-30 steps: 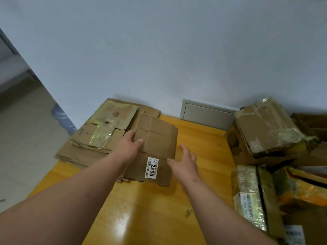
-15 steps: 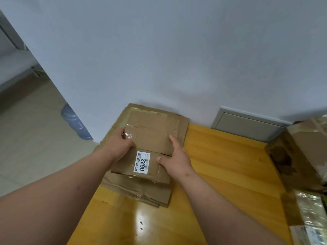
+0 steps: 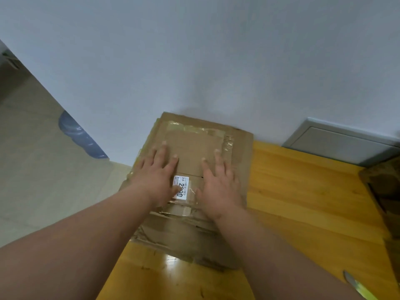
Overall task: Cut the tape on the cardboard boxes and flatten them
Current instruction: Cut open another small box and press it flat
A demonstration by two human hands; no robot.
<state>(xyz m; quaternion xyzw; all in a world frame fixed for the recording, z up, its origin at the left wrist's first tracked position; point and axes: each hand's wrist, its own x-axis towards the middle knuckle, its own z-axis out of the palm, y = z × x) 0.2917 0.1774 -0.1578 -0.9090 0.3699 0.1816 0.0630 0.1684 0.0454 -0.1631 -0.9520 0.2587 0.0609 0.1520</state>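
Both hands are flat on the top flattened box [image 3: 194, 148], fingers straight and spread, nothing gripped, just pressing down on it. The left hand [image 3: 158, 176] sits on the left half of that cardboard, and its thumb side covers part of the white label [image 3: 181, 187], so only bits of the printed number show. The right hand [image 3: 218, 185] is just beside the label on the other side, palm down, fingertips reaching toward the wall [image 3: 194, 61].

Under the palms is a whole stack of flattened boxes [image 3: 184, 241], the lower sheets sticking out toward the person past the wrists. Shiny clear tape [image 3: 227, 141] runs along the far edge of the top piece, just beyond the fingertips. The stack sits at the left end of the wooden table [image 3: 303, 202], pushed up against the wall.

Off to the right of the right hand, well apart, there's the edge of another cardboard box [image 3: 383, 187], mostly cut off. Down by the right forearm, a blade tip with a yellowish handle [image 3: 357, 286] lies on the table. Beyond the left hand, past the table edge, a blue water bottle [image 3: 80, 137] pokes out from behind the wall on the floor.
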